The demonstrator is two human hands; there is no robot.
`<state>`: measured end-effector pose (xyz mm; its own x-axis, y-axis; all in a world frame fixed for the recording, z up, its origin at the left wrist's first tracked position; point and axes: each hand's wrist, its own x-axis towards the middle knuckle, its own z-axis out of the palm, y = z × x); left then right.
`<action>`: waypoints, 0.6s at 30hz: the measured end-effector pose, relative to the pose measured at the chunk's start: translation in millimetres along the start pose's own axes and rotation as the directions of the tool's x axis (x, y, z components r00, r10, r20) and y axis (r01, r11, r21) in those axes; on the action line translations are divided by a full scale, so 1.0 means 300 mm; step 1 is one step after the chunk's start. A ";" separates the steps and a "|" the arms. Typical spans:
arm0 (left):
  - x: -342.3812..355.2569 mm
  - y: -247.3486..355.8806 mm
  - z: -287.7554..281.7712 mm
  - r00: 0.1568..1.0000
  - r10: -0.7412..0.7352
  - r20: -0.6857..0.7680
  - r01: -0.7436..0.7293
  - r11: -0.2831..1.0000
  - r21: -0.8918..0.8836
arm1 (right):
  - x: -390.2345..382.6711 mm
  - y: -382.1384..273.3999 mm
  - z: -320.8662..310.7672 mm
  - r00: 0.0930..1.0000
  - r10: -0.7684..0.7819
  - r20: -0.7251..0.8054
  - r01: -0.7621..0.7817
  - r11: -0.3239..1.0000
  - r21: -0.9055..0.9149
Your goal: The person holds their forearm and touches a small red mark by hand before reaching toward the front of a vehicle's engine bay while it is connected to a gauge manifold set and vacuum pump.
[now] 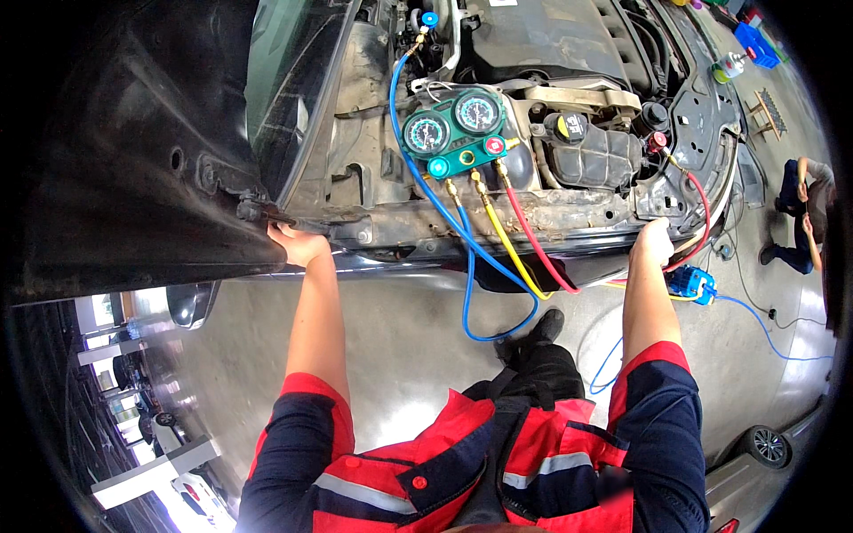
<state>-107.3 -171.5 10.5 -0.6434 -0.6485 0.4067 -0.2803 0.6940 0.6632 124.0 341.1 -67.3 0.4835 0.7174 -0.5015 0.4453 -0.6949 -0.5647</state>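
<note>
Both my arms reach out to the near fender edge (400,251) of a dark car with its hood (115,160) raised. Far left, beside the hood hinge (251,210), my left hand (304,246) is closed on that edge, its fingertips partly hidden. My right hand (654,242) is closed on the same edge farther right; its fingers are mostly out of sight. Between my hands, a green manifold gauge set (458,133) with two round dials lies in the engine bay. Blue (424,182), yellow (504,234) and red (526,222) hoses run from it.
A blue pump-like unit (691,284) stands on the floor past my right hand. The red hose ends at a coupler (657,142), the blue one at another (430,19). A coolant reservoir (591,155) sits right of the gauges. Another person (807,213) stands far right.
</note>
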 end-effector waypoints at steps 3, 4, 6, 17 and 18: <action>0.037 -0.054 0.007 0.996 0.070 -0.054 -0.068 0.997 0.024 | -0.012 0.002 0.003 1.000 -0.008 0.026 0.007 1.000 0.011; 0.034 -0.051 0.009 0.995 0.079 -0.060 -0.078 0.997 0.024 | -0.007 0.004 0.003 0.999 -0.011 0.031 0.011 1.000 0.014; 0.029 -0.047 0.009 0.993 0.097 -0.074 -0.095 0.995 0.024 | -0.004 0.004 0.007 1.000 0.003 0.016 -0.004 1.000 0.027; 0.023 -0.027 0.006 1.000 -0.011 -0.013 0.011 1.000 -0.003 | 0.007 0.014 0.014 1.000 -0.020 -0.003 0.020 0.999 0.043; 0.019 -0.019 0.006 0.999 -0.052 0.009 0.052 0.999 0.002 | 0.005 0.013 0.011 1.000 -0.017 -0.005 0.017 0.999 0.044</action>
<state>-110.6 -178.5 7.9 -0.6340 -0.6812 0.3660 -0.3153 0.6599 0.6820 124.1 339.7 -72.4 0.4798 0.7287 -0.4887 0.4199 -0.6798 -0.6013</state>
